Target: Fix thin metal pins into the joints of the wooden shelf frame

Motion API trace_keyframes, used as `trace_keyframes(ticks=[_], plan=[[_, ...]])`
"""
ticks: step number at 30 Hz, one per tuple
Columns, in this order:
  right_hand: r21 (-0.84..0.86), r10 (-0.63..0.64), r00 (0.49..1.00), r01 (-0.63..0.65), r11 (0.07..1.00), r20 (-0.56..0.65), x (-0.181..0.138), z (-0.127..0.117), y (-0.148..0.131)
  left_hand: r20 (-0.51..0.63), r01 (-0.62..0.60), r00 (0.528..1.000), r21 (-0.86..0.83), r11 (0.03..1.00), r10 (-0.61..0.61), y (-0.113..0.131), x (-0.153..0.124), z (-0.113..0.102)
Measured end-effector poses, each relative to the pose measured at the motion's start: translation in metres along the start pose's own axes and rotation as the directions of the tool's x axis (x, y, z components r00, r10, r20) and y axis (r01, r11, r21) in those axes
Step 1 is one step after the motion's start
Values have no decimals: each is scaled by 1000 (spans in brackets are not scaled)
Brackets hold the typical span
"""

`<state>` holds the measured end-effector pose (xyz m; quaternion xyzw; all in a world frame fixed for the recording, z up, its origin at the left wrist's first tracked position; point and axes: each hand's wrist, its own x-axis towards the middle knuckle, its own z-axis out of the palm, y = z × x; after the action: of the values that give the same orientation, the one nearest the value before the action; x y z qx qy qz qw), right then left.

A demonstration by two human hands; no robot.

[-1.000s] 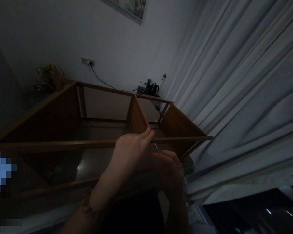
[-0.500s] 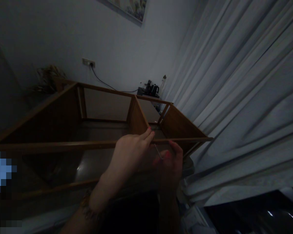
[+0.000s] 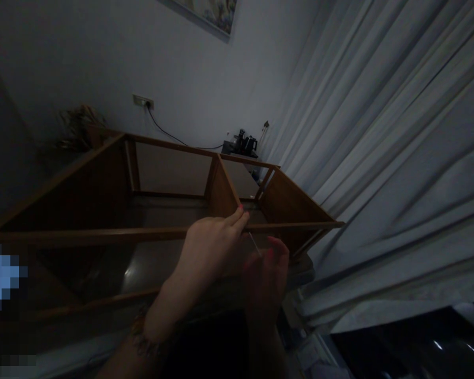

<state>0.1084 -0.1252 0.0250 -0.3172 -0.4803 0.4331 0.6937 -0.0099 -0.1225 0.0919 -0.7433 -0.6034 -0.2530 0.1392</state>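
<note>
A brown wooden cabinet frame lies on its back in a dim room, with a divider panel standing in it. My left hand rests on the front rail where the divider meets it, fingers pressed together at the joint. My right hand sits just to the right and below, fingers pinched round a thin metal tool whose tip points at that joint.
Pale curtains hang along the right side. A kettle and dark items stand on a low surface by the back wall, below a wall socket with a cable. A framed picture hangs above. A blurred patch sits at lower left.
My right hand has turned the thin tool, its fingers shifting from lying flat to raised and pinched. My left hand and the frame have stayed put.
</note>
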Motion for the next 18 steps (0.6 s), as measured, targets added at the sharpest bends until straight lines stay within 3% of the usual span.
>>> trace_keyframes(ticks=[4, 9, 18], plan=[[26, -24, 998, 22, 999, 58, 0, -4, 7, 1, 3, 1000, -2, 1000, -3, 0, -1, 0], [-179, -83, 988, 105, 978, 128, 0, -12, 19, 10, 5, 1000, 13, 1000, -5, 0, 0, 0], [-204, -210, 978, 208, 957, 13, -15, 3, 33, 22, 4, 1000, 3, 1000, -4, 0, 0, 0]])
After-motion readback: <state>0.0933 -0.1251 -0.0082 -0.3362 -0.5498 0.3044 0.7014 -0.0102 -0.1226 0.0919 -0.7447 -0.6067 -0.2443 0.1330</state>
